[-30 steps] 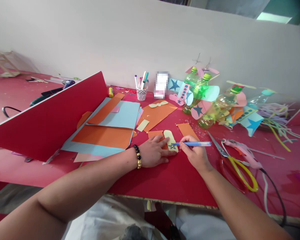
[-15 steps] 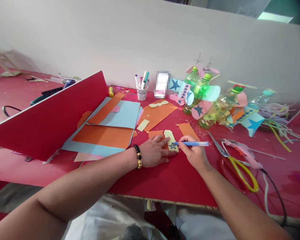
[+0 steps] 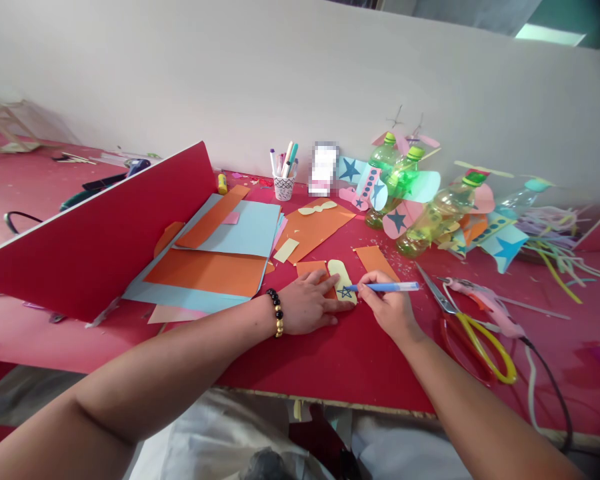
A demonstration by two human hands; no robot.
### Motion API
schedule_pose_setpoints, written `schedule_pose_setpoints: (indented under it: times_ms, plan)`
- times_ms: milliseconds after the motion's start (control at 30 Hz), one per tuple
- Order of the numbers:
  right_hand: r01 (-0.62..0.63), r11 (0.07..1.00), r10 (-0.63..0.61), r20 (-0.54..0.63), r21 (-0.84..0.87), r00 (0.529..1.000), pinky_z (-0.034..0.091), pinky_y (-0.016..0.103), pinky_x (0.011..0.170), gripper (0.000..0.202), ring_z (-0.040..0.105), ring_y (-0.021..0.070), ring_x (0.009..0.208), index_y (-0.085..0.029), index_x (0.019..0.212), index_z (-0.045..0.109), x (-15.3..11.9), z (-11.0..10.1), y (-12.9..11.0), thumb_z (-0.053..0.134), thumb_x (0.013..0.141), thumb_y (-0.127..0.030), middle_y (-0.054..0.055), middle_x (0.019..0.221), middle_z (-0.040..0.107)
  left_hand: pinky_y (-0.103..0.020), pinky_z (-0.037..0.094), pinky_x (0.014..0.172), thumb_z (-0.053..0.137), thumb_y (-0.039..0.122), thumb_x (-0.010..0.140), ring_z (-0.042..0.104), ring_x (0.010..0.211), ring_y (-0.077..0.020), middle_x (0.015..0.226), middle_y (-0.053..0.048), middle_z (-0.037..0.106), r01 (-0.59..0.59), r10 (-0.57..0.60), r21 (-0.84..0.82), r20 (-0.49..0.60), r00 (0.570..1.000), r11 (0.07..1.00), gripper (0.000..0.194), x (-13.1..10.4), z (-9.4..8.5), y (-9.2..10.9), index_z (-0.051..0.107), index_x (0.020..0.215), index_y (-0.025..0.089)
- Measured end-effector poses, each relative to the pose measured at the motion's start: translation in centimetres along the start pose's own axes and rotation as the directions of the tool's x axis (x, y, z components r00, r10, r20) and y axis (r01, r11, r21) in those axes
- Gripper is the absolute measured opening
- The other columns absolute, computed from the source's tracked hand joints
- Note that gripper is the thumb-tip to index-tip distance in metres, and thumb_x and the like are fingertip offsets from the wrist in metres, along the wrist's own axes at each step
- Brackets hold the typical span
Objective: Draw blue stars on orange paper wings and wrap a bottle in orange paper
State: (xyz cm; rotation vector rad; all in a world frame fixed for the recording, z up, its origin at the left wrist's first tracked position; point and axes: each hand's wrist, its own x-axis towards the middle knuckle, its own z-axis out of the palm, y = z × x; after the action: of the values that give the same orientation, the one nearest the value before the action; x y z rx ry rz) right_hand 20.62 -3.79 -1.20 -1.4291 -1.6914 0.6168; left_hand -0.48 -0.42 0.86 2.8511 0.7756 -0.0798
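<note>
A pale yellow paper piece with a rounded end (image 3: pixel 338 269) lies on the red table, a dark star outline drawn on it. Spread fingers of my left hand (image 3: pixel 307 303) press on its left and lower edges. My right hand (image 3: pixel 386 305) pinches a blue marker (image 3: pixel 393 287), whose tip touches the star. Partly under the left fingers is an orange paper piece (image 3: pixel 311 267). Another orange strip (image 3: pixel 377 261) lies just beyond my right hand.
Scissors with yellow handles (image 3: pixel 480 337) and a pink glue gun (image 3: pixel 490 307) with a cord lie at right. Behind stand decorated plastic bottles (image 3: pixel 430 217), a phone (image 3: pixel 324 169) and a cup of markers (image 3: pixel 284 187). Left are blue sheets (image 3: pixel 250 227) and an upright red board (image 3: pixel 105 233).
The marker in my right hand has shifted very slightly over the star. My left hand and the paper look the same.
</note>
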Motion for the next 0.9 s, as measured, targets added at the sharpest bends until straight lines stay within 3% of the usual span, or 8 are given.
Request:
schedule_pose_setpoints:
  times_ms: [900]
  plan:
    - [-0.008,1.000,0.008,-0.016,0.013,1.000,0.041,0.026,0.058,0.015,0.052,0.0149,0.062,-0.021,0.073,0.053,0.00,0.09,-0.34,0.054,0.086,-0.030,-0.001,0.064,0.055,-0.051,0.030,0.102,0.040,0.050,0.095,0.028,0.131,-0.0361,0.152,-0.006,0.026,-0.011,0.011,0.006,-0.029,1.000,1.000,0.045,0.02,0.26,-0.14,0.039,0.140,0.043]
